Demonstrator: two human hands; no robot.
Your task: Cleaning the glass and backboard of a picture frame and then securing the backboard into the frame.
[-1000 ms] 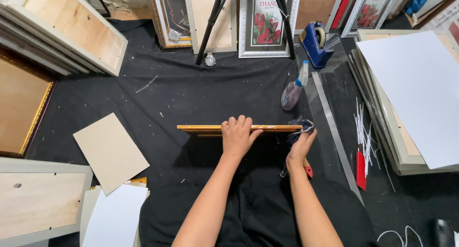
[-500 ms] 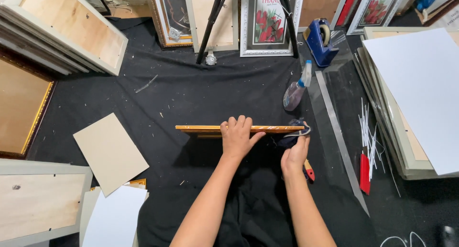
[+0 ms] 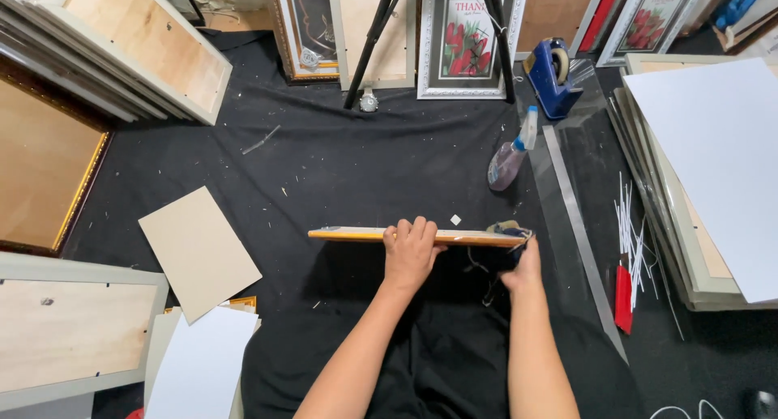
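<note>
gilt picture frame (image 3: 356, 235) stands on edge on black cloth (image 3: 365, 160), long axis left-right | left hand (image 3: 409, 253) nearer its middle, 4 fingers curled over top edge | right hand (image 3: 523, 265) at right end, pressing dark rag (image 3: 512, 239) there, fingers hidden

No true packages or screens here. Printed items only: framed print (image 3: 464, 38), upright rectangle, silver-white ornate frame, dark mat, red flowers with red lettering on top, leaning behind the tripod legs (image 3: 381, 38). Second framed print (image 3: 655, 18), same flower design, tilted, well to the right of the tripod legs.
</note>
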